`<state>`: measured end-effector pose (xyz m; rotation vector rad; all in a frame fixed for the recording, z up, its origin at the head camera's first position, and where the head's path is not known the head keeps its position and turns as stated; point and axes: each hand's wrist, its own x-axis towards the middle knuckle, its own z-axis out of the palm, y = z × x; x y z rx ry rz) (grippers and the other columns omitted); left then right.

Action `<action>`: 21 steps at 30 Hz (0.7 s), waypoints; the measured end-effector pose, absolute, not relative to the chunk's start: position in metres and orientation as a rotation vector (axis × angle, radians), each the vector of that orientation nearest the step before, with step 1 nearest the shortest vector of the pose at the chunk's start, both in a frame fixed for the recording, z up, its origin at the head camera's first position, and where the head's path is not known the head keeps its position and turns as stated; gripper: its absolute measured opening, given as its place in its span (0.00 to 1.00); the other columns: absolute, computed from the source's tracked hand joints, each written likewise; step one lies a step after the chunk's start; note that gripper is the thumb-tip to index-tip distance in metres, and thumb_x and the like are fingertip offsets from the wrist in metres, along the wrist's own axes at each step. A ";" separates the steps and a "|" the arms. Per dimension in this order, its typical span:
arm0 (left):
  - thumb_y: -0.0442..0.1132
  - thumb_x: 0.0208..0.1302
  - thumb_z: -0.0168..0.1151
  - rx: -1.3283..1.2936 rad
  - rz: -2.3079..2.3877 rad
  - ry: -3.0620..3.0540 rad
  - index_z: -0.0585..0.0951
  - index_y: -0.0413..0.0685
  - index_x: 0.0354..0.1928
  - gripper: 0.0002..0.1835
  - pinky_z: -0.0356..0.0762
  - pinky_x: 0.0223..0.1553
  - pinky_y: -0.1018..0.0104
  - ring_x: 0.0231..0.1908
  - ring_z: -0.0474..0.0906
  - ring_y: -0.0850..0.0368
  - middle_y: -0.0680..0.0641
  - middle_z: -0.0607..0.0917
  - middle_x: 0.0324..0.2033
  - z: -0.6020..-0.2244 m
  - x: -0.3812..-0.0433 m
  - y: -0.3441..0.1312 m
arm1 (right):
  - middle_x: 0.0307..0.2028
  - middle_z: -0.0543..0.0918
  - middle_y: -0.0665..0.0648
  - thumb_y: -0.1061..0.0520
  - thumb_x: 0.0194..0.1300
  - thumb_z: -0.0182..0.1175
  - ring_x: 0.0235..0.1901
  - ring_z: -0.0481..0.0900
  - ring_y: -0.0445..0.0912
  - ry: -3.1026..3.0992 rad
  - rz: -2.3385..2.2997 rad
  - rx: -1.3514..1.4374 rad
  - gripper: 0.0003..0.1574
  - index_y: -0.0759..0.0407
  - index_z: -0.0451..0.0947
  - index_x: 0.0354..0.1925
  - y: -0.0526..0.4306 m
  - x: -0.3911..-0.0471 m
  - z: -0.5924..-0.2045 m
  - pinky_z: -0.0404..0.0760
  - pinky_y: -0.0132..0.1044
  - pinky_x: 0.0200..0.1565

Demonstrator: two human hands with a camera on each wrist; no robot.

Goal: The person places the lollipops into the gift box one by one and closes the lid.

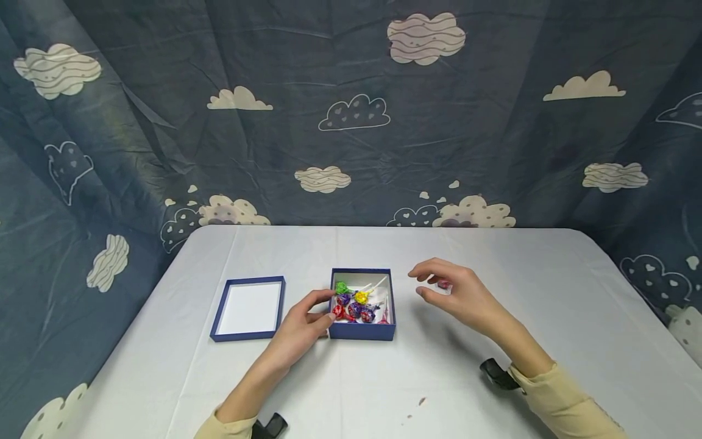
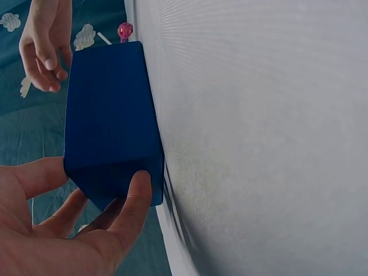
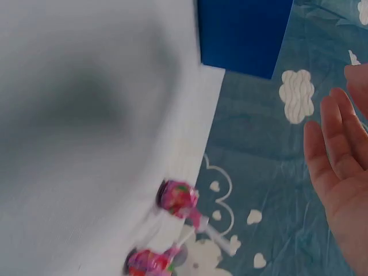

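Observation:
My left hand [image 1: 298,332] holds the left wall of a blue box [image 1: 362,331], fingers at its outer side and a fingertip over the rim. Wrapped lollipops [image 1: 362,297] in red, purple, yellow and green lie in the box. To the right, my right hand [image 1: 457,292] hovers with loosely bent fingers and nothing between them. Partly hidden behind it is a pink lollipop [image 1: 445,284] on the table. The right wrist view has two pink-wrapped lollipops [image 3: 178,198] below this hand, apart from its fingers.
A blue-edged lid [image 1: 249,308] with a white inside lies left of the box. White cloth covers the table [image 1: 307,250]; a dark curtain [image 1: 362,152] with clouds hangs behind it. Small brownish specks [image 1: 421,401] mark the cloth near the front.

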<state>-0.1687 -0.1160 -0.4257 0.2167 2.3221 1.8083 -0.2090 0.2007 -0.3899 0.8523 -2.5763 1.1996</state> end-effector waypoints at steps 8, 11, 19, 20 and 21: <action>0.34 0.69 0.57 0.217 1.814 2.322 0.71 0.47 0.67 0.25 0.79 0.48 0.53 0.54 0.78 0.44 0.40 0.67 0.68 -0.426 -0.169 -0.116 | 0.46 0.81 0.41 0.65 0.59 0.68 0.41 0.79 0.41 -2.588 1.146 0.831 0.21 0.45 0.81 0.48 0.220 -0.205 -0.389 0.79 0.34 0.43; 0.34 0.69 0.57 0.220 1.810 2.321 0.71 0.47 0.67 0.25 0.79 0.48 0.53 0.54 0.78 0.44 0.40 0.67 0.68 -0.425 -0.168 -0.116 | 0.44 0.81 0.40 0.65 0.59 0.68 0.40 0.80 0.41 -2.599 1.110 0.810 0.22 0.44 0.81 0.48 0.228 -0.203 -0.389 0.79 0.37 0.39; 0.34 0.68 0.58 0.211 1.806 2.322 0.71 0.47 0.67 0.25 0.80 0.46 0.54 0.53 0.79 0.45 0.40 0.68 0.67 -0.425 -0.169 -0.116 | 0.45 0.83 0.45 0.67 0.59 0.68 0.41 0.78 0.40 -2.571 1.062 0.839 0.23 0.45 0.82 0.48 0.251 -0.202 -0.392 0.79 0.32 0.42; 0.34 0.68 0.58 0.212 1.806 2.323 0.71 0.47 0.67 0.25 0.80 0.46 0.55 0.52 0.79 0.45 0.40 0.68 0.67 -0.425 -0.168 -0.116 | 0.45 0.83 0.46 0.68 0.58 0.68 0.41 0.78 0.39 -2.571 1.049 0.835 0.23 0.45 0.82 0.48 0.254 -0.202 -0.393 0.78 0.32 0.42; 0.34 0.68 0.58 0.213 1.806 2.323 0.71 0.47 0.67 0.25 0.80 0.46 0.55 0.52 0.79 0.45 0.40 0.68 0.67 -0.425 -0.168 -0.116 | 0.46 0.83 0.47 0.68 0.58 0.69 0.40 0.78 0.39 -2.571 1.037 0.830 0.24 0.45 0.82 0.48 0.257 -0.202 -0.394 0.79 0.32 0.42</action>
